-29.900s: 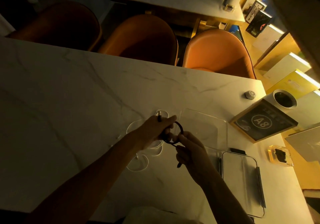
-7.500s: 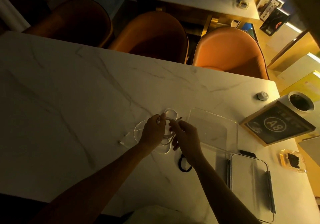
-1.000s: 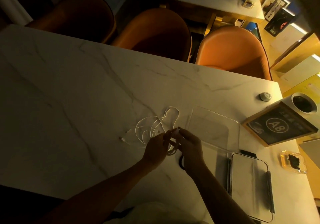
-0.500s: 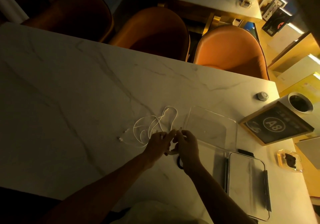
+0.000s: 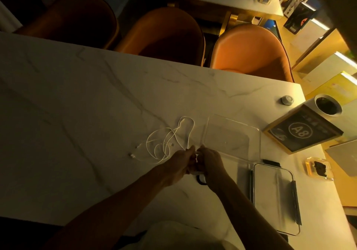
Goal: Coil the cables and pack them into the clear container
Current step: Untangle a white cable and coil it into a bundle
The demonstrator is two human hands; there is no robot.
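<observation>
A: Listing the items now; white cable (image 5: pixel 166 145): loose loops on the marble table (image 5: pixel 77 114), lying just beyond and to the left of both hands; two plug ends sit at its left edge.

B: Left hand (image 5: pixel 180 165)?

A: Fingers curled, pinching a strand of the white cable where it runs in from the loops; right hand (image 5: pixel 210 162): fingers curled too, meeting the left hand fingertip to fingertip on the same strand; how much cable is gathered between them is hidden.

B: Black cable (image 5: pixel 201 180)?

A: Small dark loop flat on the table, just under the right wrist, mostly covered; neither hand holds it.

B: Container (image 5: pixel 231 135)?

A: Clear, open, nothing seen inside; just to the right of the hands, its near-left corner close beside the right hand's knuckles; lid (image 5: pixel 274 197): flat on the table, right of the right forearm, apart from the container.

B: Other entries?

A: Framed sign (image 5: pixel 303 131) marked A8, right of the container; white cup (image 5: pixel 327 107) behind it; small clear dish (image 5: pixel 318 169) with dark contents near the table's right edge; three orange chairs (image 5: pixel 249 50) along the far side.
</observation>
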